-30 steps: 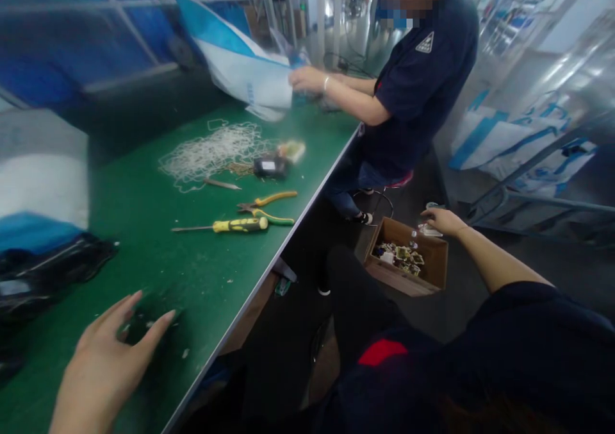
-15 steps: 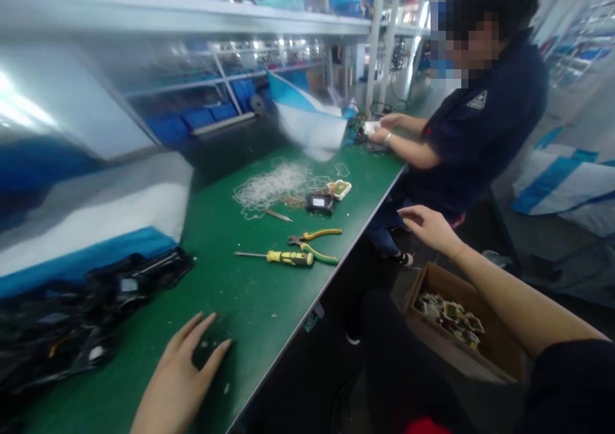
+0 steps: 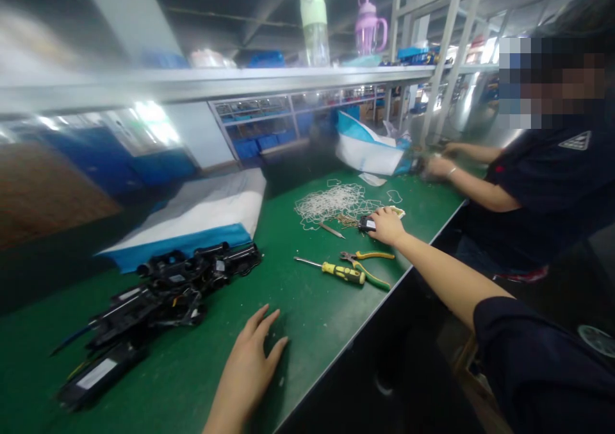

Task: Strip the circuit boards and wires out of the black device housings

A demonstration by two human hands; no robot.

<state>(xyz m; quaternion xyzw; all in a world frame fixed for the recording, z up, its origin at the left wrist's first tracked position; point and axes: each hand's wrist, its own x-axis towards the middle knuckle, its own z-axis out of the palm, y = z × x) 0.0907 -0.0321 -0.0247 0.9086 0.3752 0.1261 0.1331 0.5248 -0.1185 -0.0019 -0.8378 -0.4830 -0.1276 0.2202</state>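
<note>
While my right hand (image 3: pixel 388 227) is at the block (image 3: pixel 367 224), grip unclear, tugging could snag strands (image 3: pixel 346 221) beside it. My left hand (image 3: pixel 247 360) gapes wide.

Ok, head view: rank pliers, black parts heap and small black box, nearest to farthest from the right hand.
1. Small black box, by the right hand.
2. Pliers, just below it in view.
3. Black parts heap, far left.

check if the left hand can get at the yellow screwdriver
Likely yes: the left hand looks open and empty, and no tool or part shows between it and the yellow screwdriver.
</note>
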